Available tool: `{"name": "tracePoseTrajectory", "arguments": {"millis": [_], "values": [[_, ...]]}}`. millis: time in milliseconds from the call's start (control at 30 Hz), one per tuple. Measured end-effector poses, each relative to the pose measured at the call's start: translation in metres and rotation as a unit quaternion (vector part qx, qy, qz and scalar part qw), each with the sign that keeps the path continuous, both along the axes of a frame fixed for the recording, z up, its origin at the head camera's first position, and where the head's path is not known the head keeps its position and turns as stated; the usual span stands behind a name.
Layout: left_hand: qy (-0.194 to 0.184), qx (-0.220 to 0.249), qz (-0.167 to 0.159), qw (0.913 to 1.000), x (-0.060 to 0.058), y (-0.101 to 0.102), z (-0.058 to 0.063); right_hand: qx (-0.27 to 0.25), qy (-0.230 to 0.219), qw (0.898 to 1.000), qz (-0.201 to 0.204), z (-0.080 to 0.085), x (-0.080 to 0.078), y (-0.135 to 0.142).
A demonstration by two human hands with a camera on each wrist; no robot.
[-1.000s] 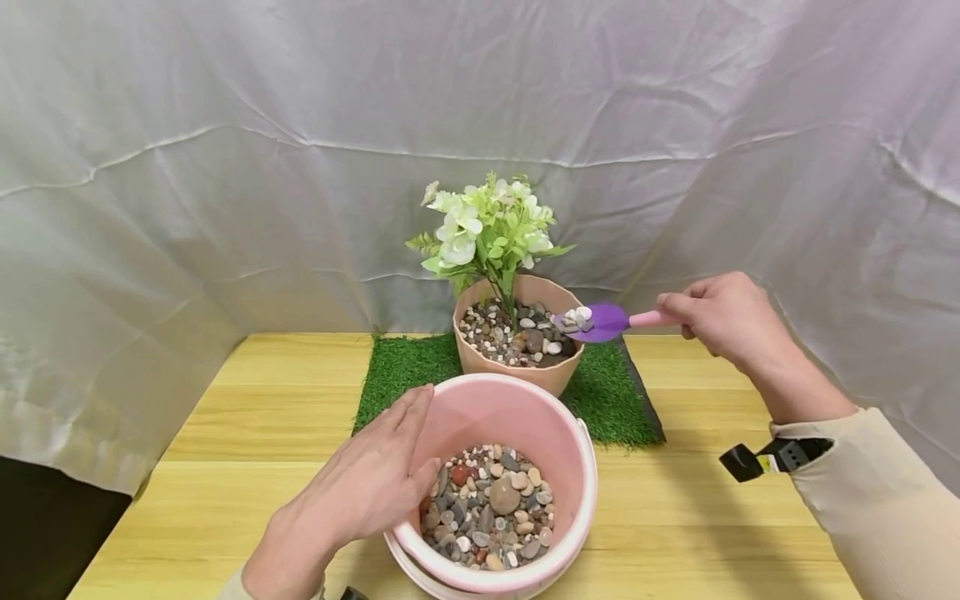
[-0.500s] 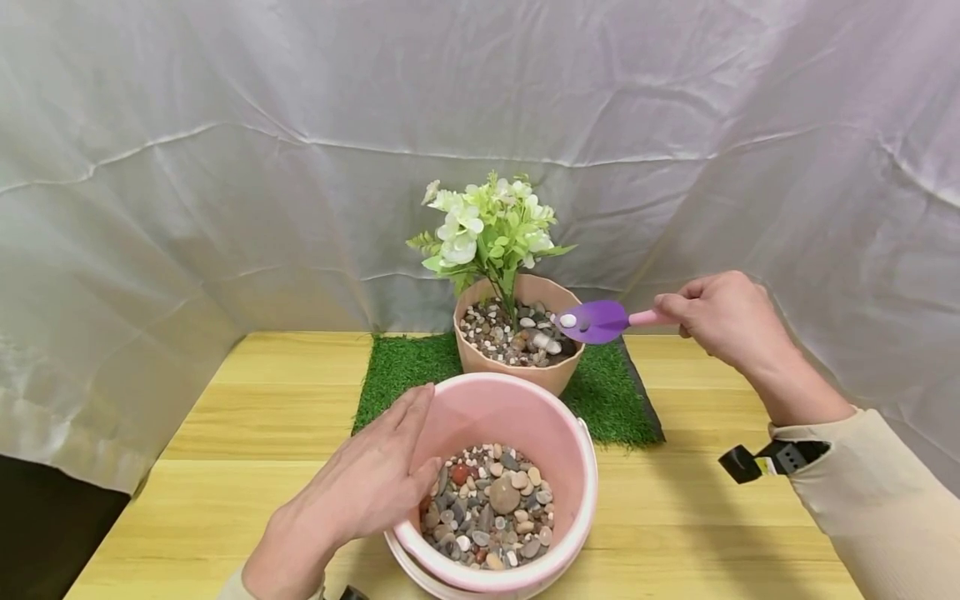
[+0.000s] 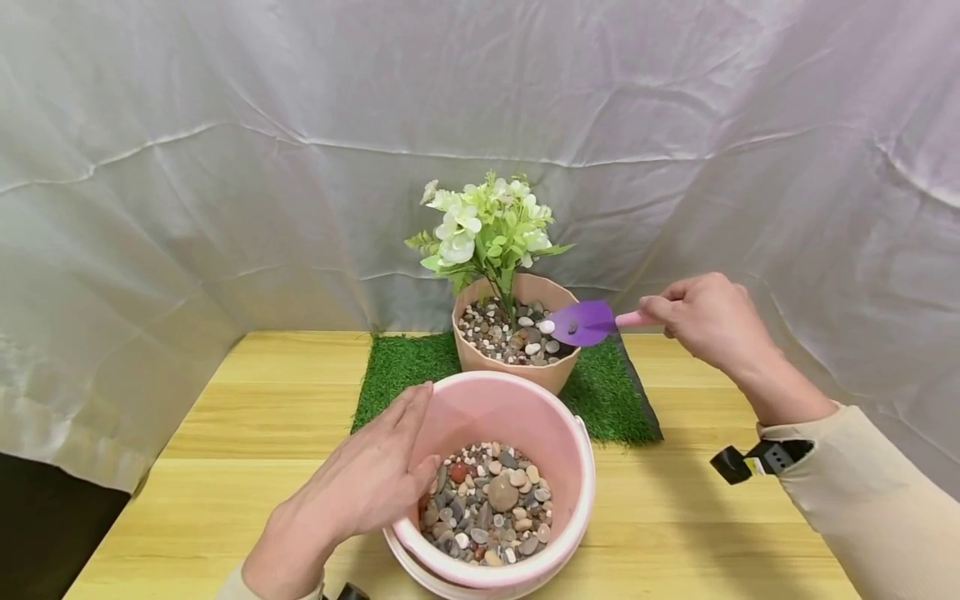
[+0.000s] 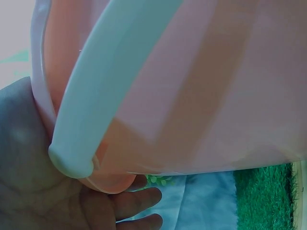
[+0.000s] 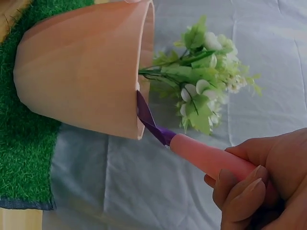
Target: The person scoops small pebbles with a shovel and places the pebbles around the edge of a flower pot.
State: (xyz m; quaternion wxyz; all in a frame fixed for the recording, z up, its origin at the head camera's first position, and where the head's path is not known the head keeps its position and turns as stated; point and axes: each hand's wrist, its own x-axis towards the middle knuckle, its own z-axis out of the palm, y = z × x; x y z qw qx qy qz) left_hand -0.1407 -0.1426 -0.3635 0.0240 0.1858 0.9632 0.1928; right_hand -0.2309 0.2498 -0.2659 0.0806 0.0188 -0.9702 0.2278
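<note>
In the head view my right hand (image 3: 712, 321) grips the pink handle of a small trowel (image 3: 587, 323) with a purple blade. The blade tilts over the right rim of a peach flowerpot (image 3: 517, 375), with a white pebble at its tip and a dark one on it. Pebbles cover the inside of the pot, around a plant with white flowers (image 3: 487, 229). My left hand (image 3: 367, 471) rests with straight fingers along the left rim of a pink bucket (image 3: 577, 500), the thumb over its inner side. The right wrist view shows the trowel (image 5: 206, 153) entering the pot's mouth (image 5: 139, 72).
Mixed pebbles (image 3: 487, 508) cover the bottom of the bucket, which stands in front of the pot. Under the pot lies a green artificial grass mat (image 3: 622, 408) on the wooden table (image 3: 247, 417). A grey-white curtain (image 3: 300, 167) hangs behind.
Most of the pebbles have slid off the trowel into the pot. My right hand has moved slightly left, and the blade tips lower over the pot. The left hand stays put on the bucket.
</note>
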Motion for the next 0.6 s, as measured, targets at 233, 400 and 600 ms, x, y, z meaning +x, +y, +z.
{"name": "tracePoseTrajectory", "arguments": {"millis": [233,400,600], "values": [[0.0,0.005,0.0,1.0,-0.001,-0.001,0.0,0.013,0.009,1.0,0.002,-0.001,-0.002,-0.005],[0.0,0.005,0.001,1.0,-0.001,-0.001,-0.001,0.006,0.012,1.0,0.0,-0.003,0.0,-0.003],[0.0,0.006,0.002,1.0,-0.001,-0.001,-0.001,-0.006,0.033,0.999,-0.012,0.0,0.013,-0.006]]}}
